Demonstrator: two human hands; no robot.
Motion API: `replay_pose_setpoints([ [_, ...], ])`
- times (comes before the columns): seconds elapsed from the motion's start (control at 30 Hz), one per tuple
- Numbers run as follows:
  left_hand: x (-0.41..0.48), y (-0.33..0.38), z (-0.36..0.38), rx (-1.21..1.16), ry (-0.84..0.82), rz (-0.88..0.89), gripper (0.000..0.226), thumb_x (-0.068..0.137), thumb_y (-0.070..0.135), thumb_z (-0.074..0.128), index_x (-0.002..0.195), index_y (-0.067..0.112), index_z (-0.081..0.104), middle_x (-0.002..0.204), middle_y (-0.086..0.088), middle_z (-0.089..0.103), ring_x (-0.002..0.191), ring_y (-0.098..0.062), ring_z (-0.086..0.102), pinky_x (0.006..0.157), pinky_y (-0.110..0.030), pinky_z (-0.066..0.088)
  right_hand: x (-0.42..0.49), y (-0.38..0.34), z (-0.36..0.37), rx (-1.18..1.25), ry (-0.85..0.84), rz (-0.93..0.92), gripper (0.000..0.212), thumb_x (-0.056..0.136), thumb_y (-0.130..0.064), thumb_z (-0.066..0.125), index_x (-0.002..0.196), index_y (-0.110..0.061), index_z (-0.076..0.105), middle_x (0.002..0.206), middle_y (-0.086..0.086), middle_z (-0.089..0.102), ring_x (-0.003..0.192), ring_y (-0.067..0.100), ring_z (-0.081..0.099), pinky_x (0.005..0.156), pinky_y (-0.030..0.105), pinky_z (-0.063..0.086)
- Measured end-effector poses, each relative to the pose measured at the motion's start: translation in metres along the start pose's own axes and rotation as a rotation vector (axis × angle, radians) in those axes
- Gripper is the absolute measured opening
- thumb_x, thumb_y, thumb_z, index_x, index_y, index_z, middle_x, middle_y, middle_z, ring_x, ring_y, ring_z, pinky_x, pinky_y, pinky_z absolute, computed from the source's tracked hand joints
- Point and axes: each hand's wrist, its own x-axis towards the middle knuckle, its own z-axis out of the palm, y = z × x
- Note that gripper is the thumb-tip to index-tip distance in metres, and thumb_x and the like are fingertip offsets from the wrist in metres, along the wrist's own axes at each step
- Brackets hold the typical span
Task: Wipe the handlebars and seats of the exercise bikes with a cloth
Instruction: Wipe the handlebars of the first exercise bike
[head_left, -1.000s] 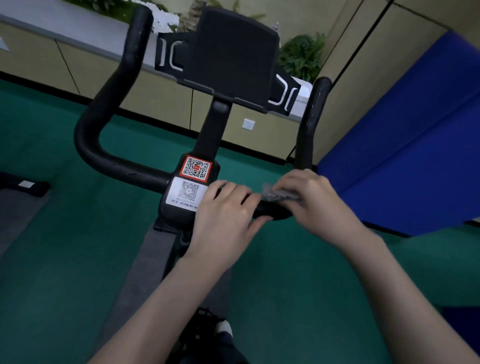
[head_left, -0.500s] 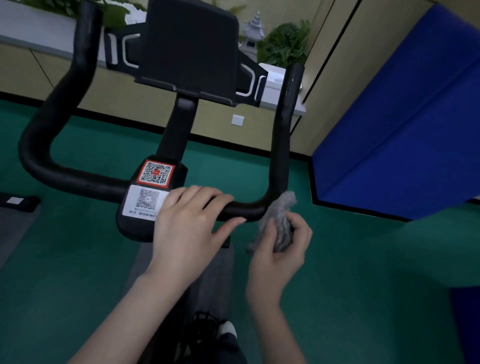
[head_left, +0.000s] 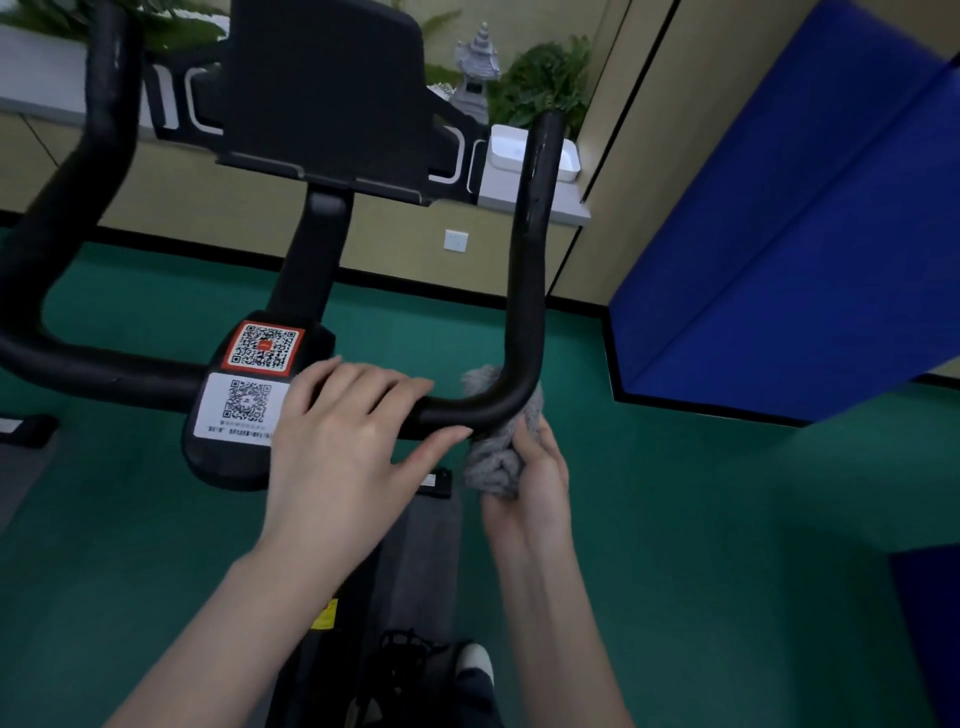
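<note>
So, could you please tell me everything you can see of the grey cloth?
The grey cloth is a bunched, knobbly wad, soft and knitted-looking. The right hand grips its lower part from below, holding it round the right-hand bend of the black handlebar. A tuft shows above the bar inside the bend, another edge on the outer side; the bulk hangs crumpled beneath.

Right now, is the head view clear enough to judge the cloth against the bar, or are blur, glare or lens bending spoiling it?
Head view: dim, even light, with no glare on the black handlebar. The cloth held in the right hand shows its knit clearly. The left hand looks slightly soft at the fingertips. Wide-angle bending tilts the wall lines and the blue mat towards the edges.
</note>
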Motion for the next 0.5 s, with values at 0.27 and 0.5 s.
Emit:
replay_pose_setpoints([
  [0.27, 0.01, 0.032, 0.02, -0.087, -0.042, -0.074, 0.044, 0.086, 0.054, 0.056, 0.104, 0.016, 0.07, 0.093, 0.005, 0.069, 0.088, -0.017, 0.063, 0.097, -0.037, 0.04, 0.009, -0.021, -0.002, -0.181, 0.046, -0.243, 0.021, 0.093, -0.003, 0.055, 0.113, -0.001, 0.061, 0.108, 0.02, 0.066, 0.096, 0.028, 0.061, 0.095, 0.047, 0.046],
  [0.5, 0.012, 0.039, 0.026, -0.135, 0.033, -0.132, 0.029, 0.083, 0.048, 0.065, 0.096, 0.024, 0.074, 0.083, 0.013, 0.066, 0.078, -0.011, 0.062, 0.098, -0.03, 0.032, 0.008, -0.033, -0.008, -0.493, -0.047, -0.511, 0.026, 0.087, -0.004, 0.065, 0.09, -0.028, 0.074, 0.101, 0.009, 0.069, 0.098, 0.022, 0.066, 0.092, 0.042, 0.051],
])
